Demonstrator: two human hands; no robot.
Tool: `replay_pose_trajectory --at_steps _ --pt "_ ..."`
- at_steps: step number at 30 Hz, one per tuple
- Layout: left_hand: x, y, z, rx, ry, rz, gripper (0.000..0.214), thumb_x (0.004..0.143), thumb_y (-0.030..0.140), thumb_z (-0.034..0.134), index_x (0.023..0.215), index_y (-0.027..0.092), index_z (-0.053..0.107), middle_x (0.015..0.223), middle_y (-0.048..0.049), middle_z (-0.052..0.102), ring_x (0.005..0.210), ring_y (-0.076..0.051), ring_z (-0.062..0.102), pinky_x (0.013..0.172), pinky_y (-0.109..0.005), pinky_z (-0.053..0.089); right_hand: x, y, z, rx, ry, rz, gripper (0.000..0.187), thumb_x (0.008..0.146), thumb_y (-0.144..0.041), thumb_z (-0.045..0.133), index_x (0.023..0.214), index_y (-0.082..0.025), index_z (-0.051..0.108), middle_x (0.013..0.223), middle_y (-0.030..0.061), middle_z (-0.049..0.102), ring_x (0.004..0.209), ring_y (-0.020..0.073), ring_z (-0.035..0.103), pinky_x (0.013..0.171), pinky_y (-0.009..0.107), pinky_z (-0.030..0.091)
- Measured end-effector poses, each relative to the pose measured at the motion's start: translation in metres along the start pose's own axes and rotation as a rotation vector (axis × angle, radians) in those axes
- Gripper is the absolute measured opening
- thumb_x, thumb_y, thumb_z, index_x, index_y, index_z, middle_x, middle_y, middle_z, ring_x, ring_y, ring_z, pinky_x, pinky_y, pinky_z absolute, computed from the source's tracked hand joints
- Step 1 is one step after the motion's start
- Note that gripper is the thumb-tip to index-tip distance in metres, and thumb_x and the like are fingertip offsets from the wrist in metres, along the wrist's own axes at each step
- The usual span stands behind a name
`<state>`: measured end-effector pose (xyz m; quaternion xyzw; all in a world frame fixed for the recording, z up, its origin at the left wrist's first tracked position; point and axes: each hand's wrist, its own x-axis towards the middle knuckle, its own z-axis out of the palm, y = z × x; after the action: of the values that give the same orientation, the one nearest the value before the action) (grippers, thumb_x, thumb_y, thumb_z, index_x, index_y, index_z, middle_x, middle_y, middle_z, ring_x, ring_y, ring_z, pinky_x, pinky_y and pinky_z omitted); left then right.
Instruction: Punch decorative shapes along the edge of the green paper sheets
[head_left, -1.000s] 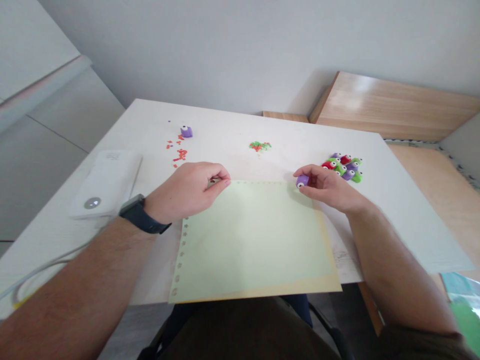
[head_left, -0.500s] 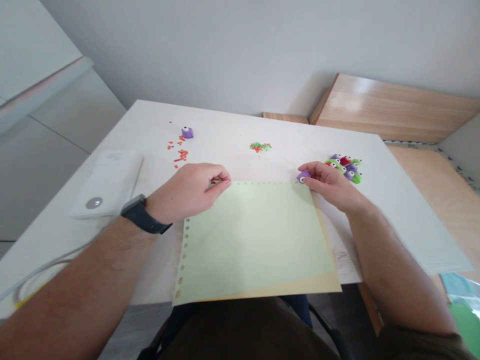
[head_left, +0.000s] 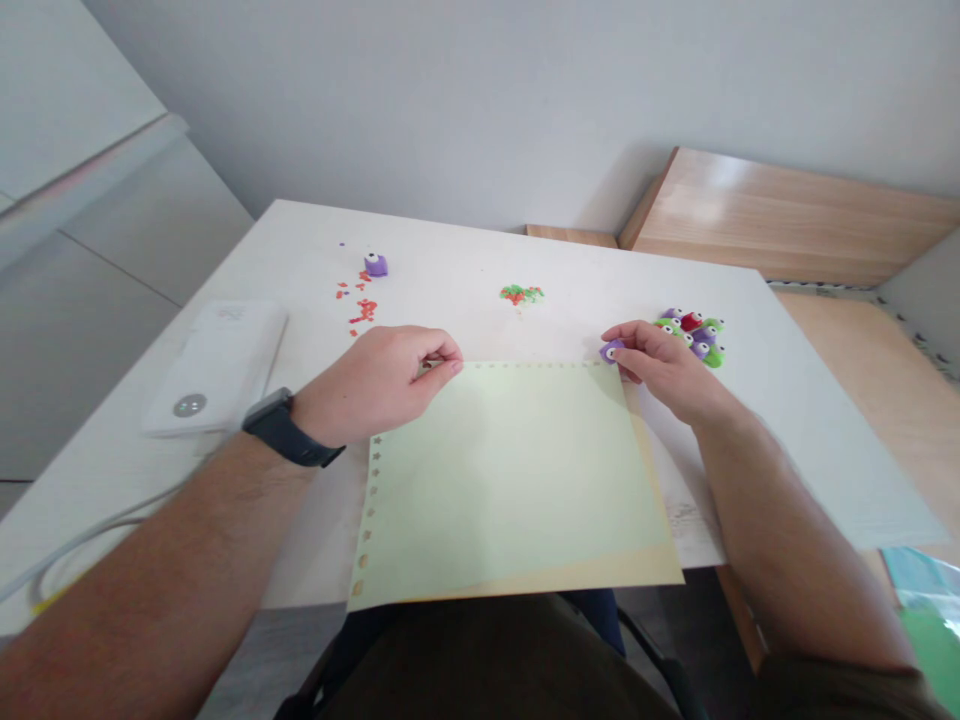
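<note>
The left hand (head_left: 375,385) seemingly pinched the near corner of the pale green sheet (head_left: 510,480), keeping it steady, well apart from the right hand (head_left: 664,372), whose fingers gripped a small purple craft punch (head_left: 611,351) at the sheet's edge, with more punches (head_left: 690,335) just beyond on the tabletop (head_left: 465,255).

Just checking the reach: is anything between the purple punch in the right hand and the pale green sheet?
Nothing visible does. The small purple paper punch in the right hand sits at the top edge of the pale green sheet, near its right corner. The other coloured punches lie beyond the hand, not between.
</note>
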<state>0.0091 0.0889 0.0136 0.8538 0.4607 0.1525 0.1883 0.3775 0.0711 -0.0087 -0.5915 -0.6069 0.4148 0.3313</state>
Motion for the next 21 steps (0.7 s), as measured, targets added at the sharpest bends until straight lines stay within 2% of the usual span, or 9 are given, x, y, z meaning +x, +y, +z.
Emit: replay_pose_trajectory --at_steps 10,16,21 --pt "-0.0003 -0.0003 -0.0001 -0.003 0.008 0.004 0.027 0.097 0.041 0.051 0.096 0.023 0.072 0.093 -0.0001 0.077 0.083 -0.018 0.069 0.074 -0.029 0.045 0.0017 -0.0030 0.0018 0.112 0.080 0.010 0.025 0.089 -0.036 0.069 0.109 -0.024 0.065 0.082 -0.0004 0.061 0.067 0.0133 0.049 0.061 0.029 0.038" --pt "-0.0005 0.0003 -0.0007 -0.013 0.011 0.007 0.026 0.097 0.040 0.051 0.096 0.023 0.072 0.093 0.0003 0.076 0.083 -0.017 0.069 0.075 -0.028 0.044 0.0017 -0.0039 0.0031 0.298 0.094 -0.014 0.024 0.087 -0.032 0.071 0.108 -0.024 0.064 0.091 0.0022 0.062 0.076 0.0151 0.055 0.063 0.030 0.040" --pt "-0.0009 0.0001 -0.0006 -0.017 0.009 0.014 0.026 0.097 0.040 0.051 0.096 0.023 0.072 0.094 0.0002 0.076 0.085 -0.018 0.069 0.076 -0.028 0.045 0.0005 -0.0059 0.0055 0.269 0.078 -0.032 0.026 0.087 -0.036 0.075 0.106 -0.024 0.063 0.083 -0.0002 0.061 0.068 0.0132 0.051 0.061 0.030 0.039"
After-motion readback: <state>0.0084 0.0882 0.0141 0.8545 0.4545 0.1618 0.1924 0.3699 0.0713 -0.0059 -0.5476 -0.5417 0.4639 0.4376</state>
